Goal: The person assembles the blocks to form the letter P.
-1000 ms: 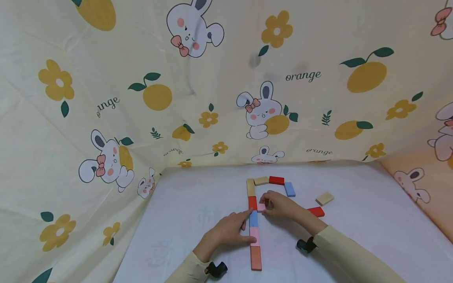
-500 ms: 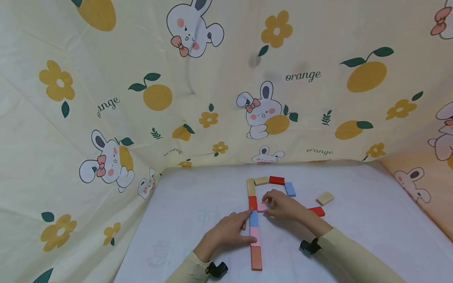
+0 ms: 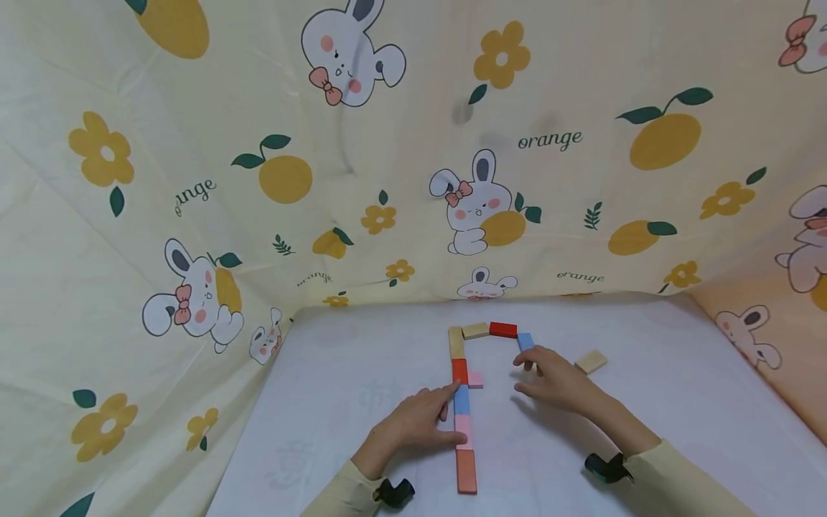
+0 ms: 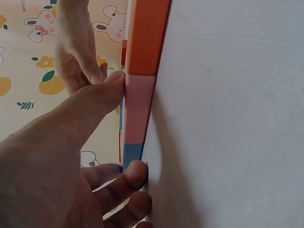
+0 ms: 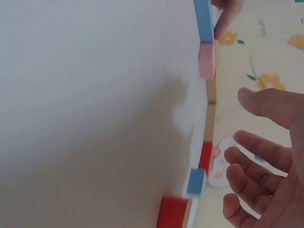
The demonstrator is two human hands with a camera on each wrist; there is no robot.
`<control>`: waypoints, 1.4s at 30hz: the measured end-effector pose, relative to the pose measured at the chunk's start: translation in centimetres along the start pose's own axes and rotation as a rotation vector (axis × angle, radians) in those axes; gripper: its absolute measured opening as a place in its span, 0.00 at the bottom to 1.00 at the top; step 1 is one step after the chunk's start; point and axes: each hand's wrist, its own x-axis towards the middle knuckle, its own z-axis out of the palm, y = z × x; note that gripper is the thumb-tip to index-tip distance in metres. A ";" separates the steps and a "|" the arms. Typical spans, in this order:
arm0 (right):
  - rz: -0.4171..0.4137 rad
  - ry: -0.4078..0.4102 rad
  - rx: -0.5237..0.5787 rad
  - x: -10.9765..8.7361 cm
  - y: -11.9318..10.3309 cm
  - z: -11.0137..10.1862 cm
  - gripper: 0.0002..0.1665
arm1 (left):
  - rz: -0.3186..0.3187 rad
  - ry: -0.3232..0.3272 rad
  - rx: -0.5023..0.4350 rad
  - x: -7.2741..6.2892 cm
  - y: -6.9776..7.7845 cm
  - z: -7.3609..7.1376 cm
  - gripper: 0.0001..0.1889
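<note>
A column of flat wooden blocks runs toward the viewer in the head view: tan (image 3: 456, 343), red (image 3: 459, 369), blue (image 3: 461, 401), pink (image 3: 462, 424) and orange-brown (image 3: 466, 472). My left hand (image 3: 408, 422) rests along its left side, index fingertip at the red block and thumb at the pink one. A second pink block (image 3: 476, 380) lies against the red block's right side. My right hand (image 3: 558, 380) hovers with parted fingers, holding nothing, just below the upper-right blue block (image 3: 525, 339) and partly covering it. A loose red block (image 5: 172, 213) shows in the right wrist view.
From the column's far end, a tan block (image 3: 476, 331) and a red block (image 3: 503, 329) lead right to the blue one. Another tan block (image 3: 591, 361) lies apart at the right. A printed cloth (image 3: 375, 244) rises behind the white tabletop (image 3: 336, 373).
My right hand has let go of the small pink block beside the column and moved right; its fingers have spread. That pink block is uncovered. The left hand stays put.
</note>
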 end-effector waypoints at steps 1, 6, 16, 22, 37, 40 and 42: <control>-0.008 0.009 -0.002 -0.5 0.2 -0.2 0.25 | -0.003 -0.003 -0.004 0.0 0.0 0.1 0.53; 0.003 0.049 -0.018 -2.6 1.6 -0.9 0.29 | -0.009 -0.011 -0.017 0.0 0.0 0.2 0.53; 0.003 0.132 -0.083 -5.0 4.7 -2.0 0.32 | -0.019 -0.008 -0.011 -0.1 0.1 0.1 0.52; 0.091 0.154 -0.089 -5.7 5.7 -2.4 0.38 | -0.028 -0.009 -0.018 -0.2 0.3 0.0 0.52; 0.096 0.102 -0.046 -5.8 6.8 -2.6 0.34 | -0.001 0.007 0.003 0.0 -0.1 0.1 0.53; 0.084 0.085 -0.043 -5.7 6.9 -2.6 0.27 | 0.006 0.008 0.005 0.0 -0.2 0.2 0.53; 0.082 0.075 -0.041 -5.6 6.9 -2.6 0.24 | 0.008 0.006 0.004 0.0 -0.2 0.2 0.53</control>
